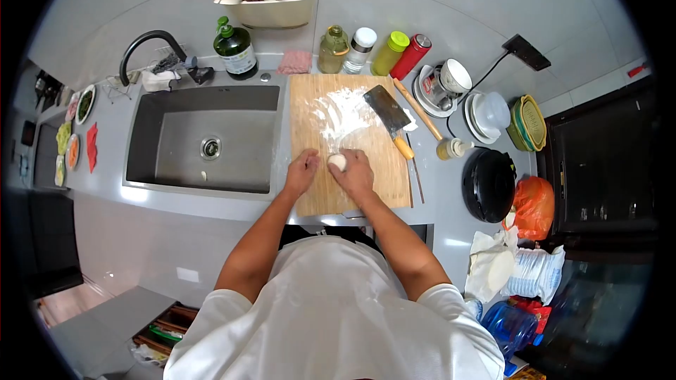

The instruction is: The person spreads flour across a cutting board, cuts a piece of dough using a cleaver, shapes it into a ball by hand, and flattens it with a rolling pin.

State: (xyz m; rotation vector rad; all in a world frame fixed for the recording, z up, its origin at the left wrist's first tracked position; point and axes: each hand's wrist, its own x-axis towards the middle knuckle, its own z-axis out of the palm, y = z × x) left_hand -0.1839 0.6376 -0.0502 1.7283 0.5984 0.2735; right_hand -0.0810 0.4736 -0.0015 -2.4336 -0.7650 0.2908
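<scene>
On the wooden board (313, 200), my right hand (358, 174) is closed round a small white ball of dough (337, 162) near the front. My left hand (301, 172) is at the board's left side, a little apart from the dough, with its fingers loosely bent and nothing visible in them. White flour (345, 112) is spread over the back half of the board. A cleaver (386, 109) lies at the back right, its wooden handle pointing toward the front right.
Left of the board is a sink (162, 181) with a black faucet (130, 53). To the right are a rolling pin (422, 114), stacked dishes (429, 88), a small bottle (451, 148) and a round black appliance (488, 186). Several bottles (360, 49) line the wall.
</scene>
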